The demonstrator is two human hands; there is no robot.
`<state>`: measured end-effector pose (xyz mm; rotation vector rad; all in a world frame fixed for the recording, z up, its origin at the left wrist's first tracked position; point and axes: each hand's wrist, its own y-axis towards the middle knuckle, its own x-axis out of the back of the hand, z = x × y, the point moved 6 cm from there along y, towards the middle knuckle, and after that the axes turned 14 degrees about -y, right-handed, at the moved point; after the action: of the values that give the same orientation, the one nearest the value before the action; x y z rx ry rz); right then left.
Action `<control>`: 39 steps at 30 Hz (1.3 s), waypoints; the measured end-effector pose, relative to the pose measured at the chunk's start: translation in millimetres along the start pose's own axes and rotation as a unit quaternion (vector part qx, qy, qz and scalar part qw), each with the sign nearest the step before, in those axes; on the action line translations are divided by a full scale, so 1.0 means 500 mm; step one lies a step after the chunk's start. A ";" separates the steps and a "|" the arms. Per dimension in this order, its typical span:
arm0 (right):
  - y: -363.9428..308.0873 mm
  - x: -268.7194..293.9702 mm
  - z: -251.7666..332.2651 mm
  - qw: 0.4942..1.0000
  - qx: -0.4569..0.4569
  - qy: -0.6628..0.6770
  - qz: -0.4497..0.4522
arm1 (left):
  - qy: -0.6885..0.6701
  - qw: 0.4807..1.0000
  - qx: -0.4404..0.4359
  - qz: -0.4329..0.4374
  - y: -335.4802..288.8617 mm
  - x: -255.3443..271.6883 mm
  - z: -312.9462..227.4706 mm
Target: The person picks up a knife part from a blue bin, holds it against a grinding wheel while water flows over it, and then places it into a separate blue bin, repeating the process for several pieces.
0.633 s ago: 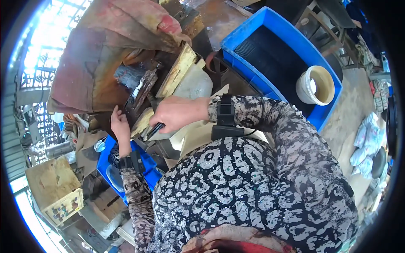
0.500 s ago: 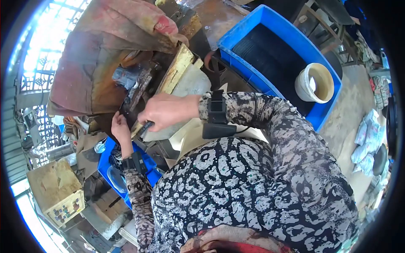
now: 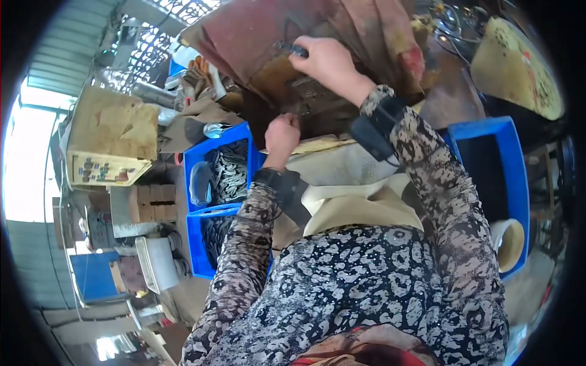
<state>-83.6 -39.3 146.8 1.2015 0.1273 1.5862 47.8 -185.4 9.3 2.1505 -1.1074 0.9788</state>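
Observation:
My right hand [image 3: 332, 64] is raised over a stained reddish-brown cloth [image 3: 238, 43], its fingers closed round a small dark elongated piece [image 3: 298, 50] that sticks out to the left. Lower and nearer, my left hand [image 3: 282, 135] is closed, with its fingertips at the dark recess under the cloth. What it pinches, if anything, is hidden. Some dark metal parts [image 3: 311, 91] sit in that recess, between the two hands. In front of me lies a worn grey pad [image 3: 342, 165], with a cream cloth [image 3: 366, 204] across my lap.
To my left stand two blue bins; the farther bin [image 3: 186, 149] holds many slim metal pieces and a clear tub, and the nearer bin [image 3: 190, 244] holds dark pieces. A large blue tray [image 3: 524, 183] with a whitish bucket [image 3: 511, 244] is at my right. A yellowish box [image 3: 113, 122] stands far left.
My view has turned left, bringing both left bins into sight. My right hand has risen away from beside my left hand to above the cloth, still gripping the dark piece.

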 end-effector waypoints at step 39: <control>-0.142 -0.043 -0.084 0.777 -0.217 0.491 0.329 | 0.001 1.000 -0.028 -0.011 -0.003 0.005 -0.003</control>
<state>-69.1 -7.2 69.0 -0.0943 -0.0083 2.5618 49.5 -184.6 11.9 2.1115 -1.0949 0.9299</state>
